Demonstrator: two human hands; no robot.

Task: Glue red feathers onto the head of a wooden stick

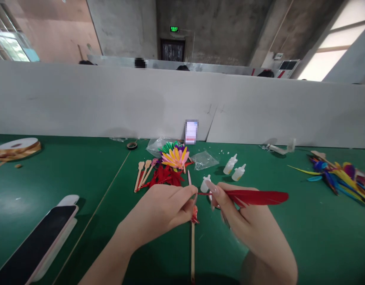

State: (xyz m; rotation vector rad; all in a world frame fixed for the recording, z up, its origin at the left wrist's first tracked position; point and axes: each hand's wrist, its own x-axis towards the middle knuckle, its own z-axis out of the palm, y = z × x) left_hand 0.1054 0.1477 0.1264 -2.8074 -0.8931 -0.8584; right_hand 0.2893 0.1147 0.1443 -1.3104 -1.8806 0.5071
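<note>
A long red feather (259, 197) lies level in front of me, its vane pointing right. My right hand (244, 209) is closed, with thumb and fingers pinching the feather around its quill. My left hand (167, 206) is closed in a pinch at the quill's thin left end. Just below the left fingertips lies a slim wooden stick (192, 253), its upper part bearing a shiny red piece (194, 213). Behind the right thumb, a small white bottle (205, 183) is partly covered. A rounded pale-and-red thing under the right fingers is mostly hidden.
Beyond my hands are red feathers (166, 176), pink and yellow feathers (175, 157), wooden spoon-shaped sticks (140, 174), plastic wrappers (204, 160) and two more white bottles (230, 164). A dark-screened device (37, 241), ribbon roll (16, 147) and tape roll (132, 146) lie left, multicoloured feathers (343, 178) right.
</note>
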